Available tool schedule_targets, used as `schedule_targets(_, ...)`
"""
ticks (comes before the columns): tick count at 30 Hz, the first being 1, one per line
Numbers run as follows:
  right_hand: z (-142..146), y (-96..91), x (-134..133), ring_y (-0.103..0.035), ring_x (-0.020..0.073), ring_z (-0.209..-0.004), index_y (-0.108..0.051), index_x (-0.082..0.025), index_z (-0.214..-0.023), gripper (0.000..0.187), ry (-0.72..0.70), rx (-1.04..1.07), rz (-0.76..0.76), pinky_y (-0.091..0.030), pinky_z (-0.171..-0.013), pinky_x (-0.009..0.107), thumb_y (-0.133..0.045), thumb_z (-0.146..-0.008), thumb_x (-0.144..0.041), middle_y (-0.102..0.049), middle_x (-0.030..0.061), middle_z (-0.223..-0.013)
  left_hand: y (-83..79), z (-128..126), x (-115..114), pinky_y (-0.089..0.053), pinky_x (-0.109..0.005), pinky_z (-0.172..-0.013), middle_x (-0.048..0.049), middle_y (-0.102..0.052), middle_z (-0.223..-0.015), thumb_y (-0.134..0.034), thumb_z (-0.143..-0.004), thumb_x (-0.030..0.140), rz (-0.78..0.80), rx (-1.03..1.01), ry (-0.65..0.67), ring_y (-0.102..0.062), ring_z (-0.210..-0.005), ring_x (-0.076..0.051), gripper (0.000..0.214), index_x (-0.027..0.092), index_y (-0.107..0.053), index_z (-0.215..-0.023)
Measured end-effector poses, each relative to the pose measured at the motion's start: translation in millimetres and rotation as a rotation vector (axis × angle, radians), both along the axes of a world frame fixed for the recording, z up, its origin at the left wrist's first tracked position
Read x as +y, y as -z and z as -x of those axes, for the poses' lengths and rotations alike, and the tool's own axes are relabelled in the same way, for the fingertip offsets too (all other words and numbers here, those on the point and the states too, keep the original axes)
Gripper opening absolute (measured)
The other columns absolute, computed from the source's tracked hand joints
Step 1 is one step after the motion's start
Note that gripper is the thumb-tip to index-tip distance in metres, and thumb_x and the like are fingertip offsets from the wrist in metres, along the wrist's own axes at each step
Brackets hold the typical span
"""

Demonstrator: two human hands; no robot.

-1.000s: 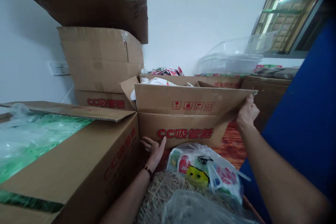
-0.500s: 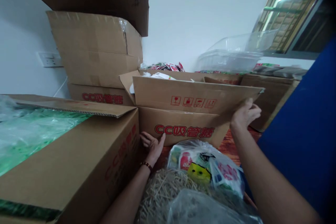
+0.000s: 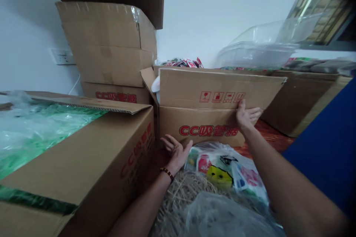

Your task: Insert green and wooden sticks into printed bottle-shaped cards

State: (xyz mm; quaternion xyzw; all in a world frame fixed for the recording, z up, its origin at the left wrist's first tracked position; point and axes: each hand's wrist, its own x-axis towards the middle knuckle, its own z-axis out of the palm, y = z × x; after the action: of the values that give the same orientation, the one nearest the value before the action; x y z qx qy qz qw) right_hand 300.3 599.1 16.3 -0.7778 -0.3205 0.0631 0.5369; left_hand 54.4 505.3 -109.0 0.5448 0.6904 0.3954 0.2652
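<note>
Straight ahead stands a cardboard carton (image 3: 178,118) with red "CC" lettering, its front flap (image 3: 183,87) standing nearly upright. My right hand (image 3: 247,114) is at the right part of its front, near the flap crease, with fingers spread. Low at the carton's front is my left hand (image 3: 176,152), palm turned up and fingers apart; whether it touches the cardboard I cannot tell. A beaded bracelet (image 3: 167,173) circles the left wrist. Between my forearms lie a clear bag of colourful packaging (image 3: 222,168) and shredded straw-like filler (image 3: 186,189).
On the left is an open carton (image 3: 75,148) holding green filler under clear plastic (image 3: 55,122). Stacked cartons (image 3: 108,44) rise behind it. Clear plastic tubs (image 3: 250,53) sit at the back right, near another carton (image 3: 297,103). A blue panel (image 3: 322,148) borders the right side.
My right hand has moved from the flap's right end down and inward along the carton's front. The flap stands more upright, hiding the white contents behind it. The carton sits slightly farther right.
</note>
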Motion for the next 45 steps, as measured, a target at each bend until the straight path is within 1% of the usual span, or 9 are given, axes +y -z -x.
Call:
schedule_targets(4,-9,-0.3,-10,-0.004,0.0357,-0.143,-0.004,0.002,-0.147,0.096,0.072,0.066,0.016,-0.01,-0.115,0.046,-0.028,-0.084,-0.067,-0.005,0.0284,-0.154,-1.6,-2,-12,-0.007,-0.051,-0.113,-0.0392,0.025,-0.144,-0.057,-0.077,0.059,0.009,0.028,0.042,0.013,-0.138,-0.047,0.115,-0.005,0.011,-0.144)
schedule_targets(8,14,-12.7,-49,-0.021,0.0391,-0.139,-0.014,-0.002,-0.145,0.092,0.04,-0.121,-0.107,-0.025,-0.108,0.055,-0.033,-0.083,-0.067,-0.019,0.031,-0.149,-3.2,8,-20,-0.018,-0.052,-0.11,-0.0352,0.011,-0.15,-0.051,-0.083,0.053,-0.015,0.041,-0.027,-0.005,-0.14,-0.046,0.101,0.0,0.005,-0.146)
schedule_targets(14,79,-102.3,-92,-0.025,0.0354,-0.135,-0.033,-0.012,-0.14,0.078,-0.094,-0.953,-0.384,-0.026,-0.103,0.053,-0.035,-0.084,-0.067,-0.027,0.0223,-0.147,-8.4,21,-21,-0.027,-0.049,-0.108,-0.0286,-0.018,-0.149,-0.04,-0.089,0.047,-0.126,0.011,-0.235,-0.022,-0.139,-0.036,0.081,0.002,-0.005,-0.147)
schedule_targets(17,93,-150.7,-79,-0.051,0.0335,-0.112,-0.049,-0.017,-0.129,0.069,-0.311,-1.138,-0.172,-0.038,-0.089,0.047,-0.03,-0.086,-0.067,-0.055,0.0178,-0.124,-12.5,20,-21,-0.021,-0.047,-0.112,-0.0296,-0.017,-0.149,-0.042,-0.089,0.045,-0.126,-0.018,-0.224,-0.018,-0.14,-0.036,0.083,-0.002,-0.005,-0.146)
schedule_targets(20,89,-171.8,-60,-0.061,0.0284,-0.082,-0.067,-0.022,-0.096,0.069,-0.535,-1.222,0.183,-0.042,-0.07,0.038,-0.029,-0.079,-0.078,-0.068,0.0108,-0.09,-17.3,17,-23,-0.015,-0.043,-0.115,-0.0312,-0.013,-0.151,-0.044,-0.089,0.04,-0.111,-0.076,-0.191,-0.011,-0.143,-0.035,0.083,-0.007,-0.004,-0.145)
schedule_targets(26,80,-163.9,-61,-0.061,0.0276,-0.07,-0.069,-0.019,-0.083,0.083,-0.398,-1.356,0.202,-0.036,-0.059,0.034,-0.023,-0.071,-0.087,-0.07,0.014,-0.079,-25.1,17,-23,-0.01,-0.04,-0.117,-0.0296,-0.004,-0.154,-0.056,-0.083,0.033,-0.065,-0.191,-0.125,-0.002,-0.145,-0.032,0.093,-0.004,0.001,-0.146)
schedule_targets(31,76,-166.9,-73,-0.062,0.027,-0.074,-0.07,-0.023,-0.095,0.079,-0.501,-1.368,0.22,-0.035,-0.059,0.032,-0.027,-0.074,-0.085,-0.071,0.0113,-0.084,-23.7,26,-21,-0.016,-0.031,-0.117,-0.0236,-0.01,-0.155,-0.05,-0.086,0.025,-0.134,-0.255,-0.185,-0.012,-0.145,-0.025,0.08,0.001,-0.005,-0.148)
schedule_targets(37,77,-172.0,-77,-0.062,0.0237,-0.069,-0.069,-0.03,-0.107,0.074,-0.553,-1.329,0.28,-0.032,-0.056,0.028,-0.04,-0.067,-0.085,-0.071,0.0051,-0.076,-15.7,35,-22,-0.021,-0.038,-0.116,-0.0225,-0.024,-0.152,-0.048,-0.087,0.022,-0.111,-0.287,-0.184,-0.023,-0.142,-0.027,0.074,0.003,-0.012,-0.149)
schedule_targets(45,76,-121.5,-130,-0.06,0.0196,-0.06,-0.064,-0.021,-0.071,0.068,-0.367,-1.516,0.143,-0.019,-0.05,0.026,-0.028,-0.08,-0.079,-0.066,0.0054,-0.065,-16.6,51,-25,-0.027,-0.03,-0.114,-0.0157,-0.039,-0.148,-0.043,-0.084,0.012,-0.156,-0.287,-0.13,-0.038,-0.135,-0.021,0.064,0.005,-0.027,-0.146)
